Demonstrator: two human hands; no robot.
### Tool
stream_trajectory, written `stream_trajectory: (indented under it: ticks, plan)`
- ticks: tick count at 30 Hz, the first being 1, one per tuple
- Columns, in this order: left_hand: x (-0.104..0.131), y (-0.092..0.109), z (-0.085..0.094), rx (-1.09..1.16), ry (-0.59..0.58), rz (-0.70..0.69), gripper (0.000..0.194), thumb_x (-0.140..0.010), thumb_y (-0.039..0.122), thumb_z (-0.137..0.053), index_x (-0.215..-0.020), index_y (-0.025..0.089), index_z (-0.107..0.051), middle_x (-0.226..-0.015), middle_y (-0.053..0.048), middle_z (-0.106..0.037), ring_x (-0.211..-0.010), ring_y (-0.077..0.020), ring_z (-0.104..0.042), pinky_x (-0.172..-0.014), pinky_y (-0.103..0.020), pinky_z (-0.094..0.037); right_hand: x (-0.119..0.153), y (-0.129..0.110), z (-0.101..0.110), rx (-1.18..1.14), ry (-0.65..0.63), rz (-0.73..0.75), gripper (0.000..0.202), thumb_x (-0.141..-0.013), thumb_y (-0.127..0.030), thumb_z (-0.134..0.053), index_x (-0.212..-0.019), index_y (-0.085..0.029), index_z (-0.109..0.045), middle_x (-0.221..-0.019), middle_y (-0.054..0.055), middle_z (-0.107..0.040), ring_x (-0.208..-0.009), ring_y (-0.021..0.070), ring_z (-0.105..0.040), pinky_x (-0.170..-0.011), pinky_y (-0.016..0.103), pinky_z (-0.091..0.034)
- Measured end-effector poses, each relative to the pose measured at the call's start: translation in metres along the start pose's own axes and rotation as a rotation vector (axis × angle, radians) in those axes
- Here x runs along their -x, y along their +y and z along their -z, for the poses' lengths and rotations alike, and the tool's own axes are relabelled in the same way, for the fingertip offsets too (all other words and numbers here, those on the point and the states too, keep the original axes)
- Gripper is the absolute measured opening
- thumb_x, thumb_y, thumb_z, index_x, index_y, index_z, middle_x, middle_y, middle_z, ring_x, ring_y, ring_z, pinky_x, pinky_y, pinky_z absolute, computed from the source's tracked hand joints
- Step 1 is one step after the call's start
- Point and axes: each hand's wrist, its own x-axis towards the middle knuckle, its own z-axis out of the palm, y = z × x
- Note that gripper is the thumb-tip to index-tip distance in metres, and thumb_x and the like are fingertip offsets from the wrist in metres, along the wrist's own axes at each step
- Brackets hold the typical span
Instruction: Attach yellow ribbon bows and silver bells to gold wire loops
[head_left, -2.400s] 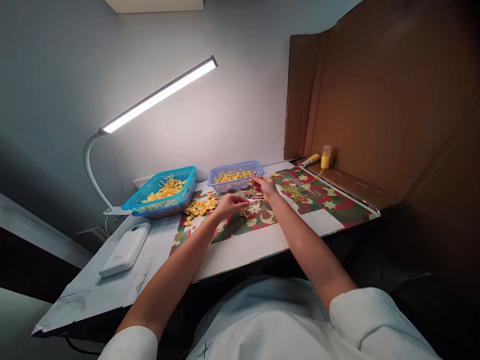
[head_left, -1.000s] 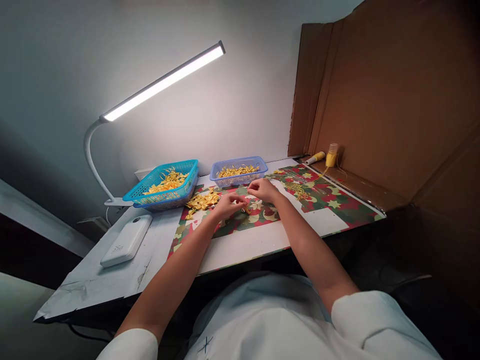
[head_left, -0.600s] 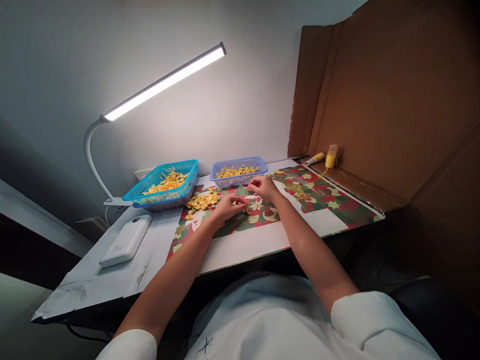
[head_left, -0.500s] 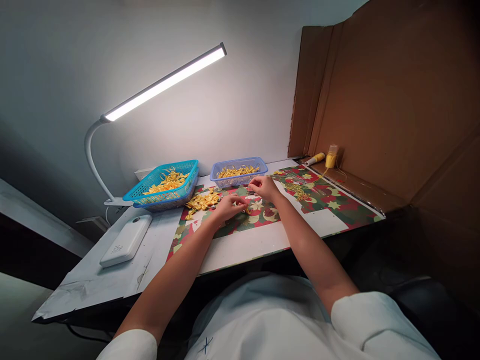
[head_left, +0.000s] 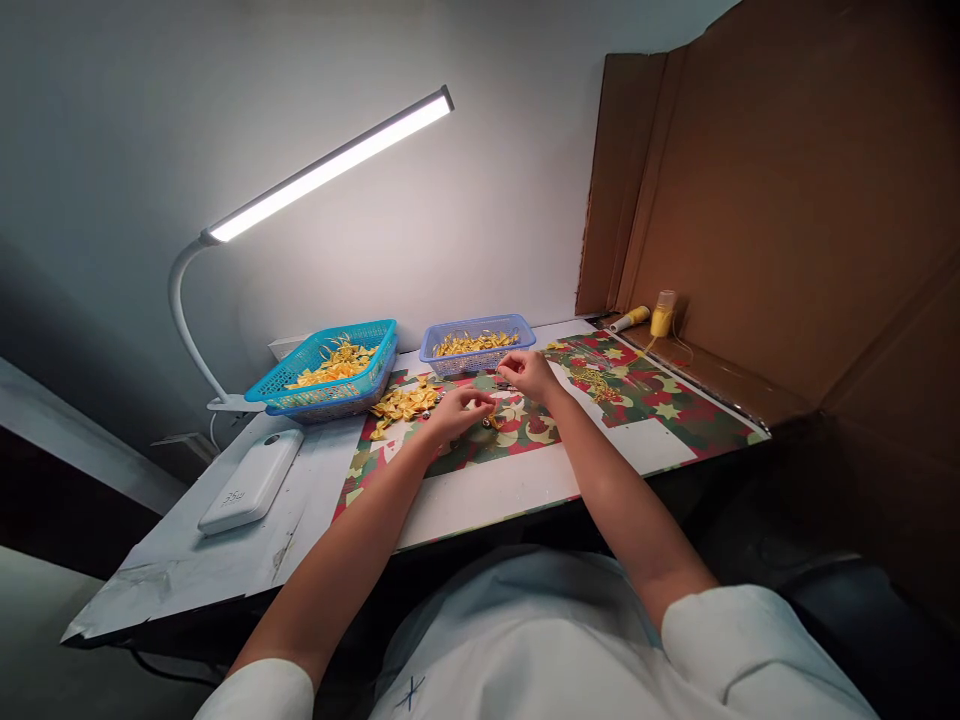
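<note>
My left hand (head_left: 459, 413) is over the patterned mat, thumb and forefinger pinched together. From its fingertips hangs a small yellow ribbon piece (head_left: 493, 422) with a shiny round bit like a bell. Just right of it and a little farther off, my right hand (head_left: 529, 375) is closed in a pinch; whatever is between those fingertips is too small to make out. A loose pile of yellow ribbon bows (head_left: 405, 403) lies left of my left hand. Beyond the hands stands a lilac basket (head_left: 427, 352) holding more yellow pieces.
A teal basket (head_left: 264, 391) of yellow bows sits stacked at the left. Gold cords (head_left: 594, 382) lie on the mat (head_left: 667, 395) at right, near a yellow thread spool (head_left: 662, 316). A white power bank (head_left: 251, 484), lit lamp (head_left: 330, 170) and cardboard wall (head_left: 765, 200) surround the work.
The yellow piece at my left fingertips hangs a little lower and shows more, its shiny bit now visible. Both hands stay almost in place.
</note>
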Motion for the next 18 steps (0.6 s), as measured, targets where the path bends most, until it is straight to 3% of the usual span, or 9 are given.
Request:
stream_trajectory:
  ticks: [4, 11, 18]
  plan:
    - [-0.004, 0.005, -0.001, 0.053, 0.024, 0.014, 0.037, -0.077, 0.048, -0.062, -0.094, 0.017, -0.075, -0.090, -0.006, -0.071, -0.063, -0.0130, -0.049, -0.057, -0.025, -0.038, 0.001, -0.001, 0.000, -0.001, -0.016, 0.009, 0.013, -0.074, -0.020, -0.057, -0.065, -0.017, -0.066, -0.058, -0.001, -0.061, -0.057, 0.0112, -0.052, -0.058, 0.023, -0.040]
    - [-0.011, 0.006, -0.007, 0.122, -0.017, 0.057, 0.037, -0.073, 0.049, -0.067, -0.083, 0.014, -0.076, -0.061, -0.002, -0.064, -0.051, -0.0107, -0.045, -0.049, -0.024, -0.032, -0.001, 0.003, -0.001, -0.006, -0.007, 0.007, 0.014, -0.075, -0.022, -0.056, -0.065, -0.017, -0.065, -0.060, -0.001, -0.062, -0.057, 0.0109, -0.052, -0.058, 0.022, -0.039]
    - [-0.012, 0.002, -0.009, 0.144, -0.005, 0.089, 0.039, -0.069, 0.047, -0.073, -0.088, 0.013, -0.077, -0.066, -0.004, -0.069, -0.054, -0.0122, -0.051, -0.050, -0.025, -0.036, -0.002, 0.004, 0.001, -0.017, 0.049, -0.009, 0.016, -0.074, -0.022, -0.054, -0.066, -0.017, -0.066, -0.061, 0.000, -0.064, -0.058, 0.0125, -0.055, -0.060, 0.024, -0.042]
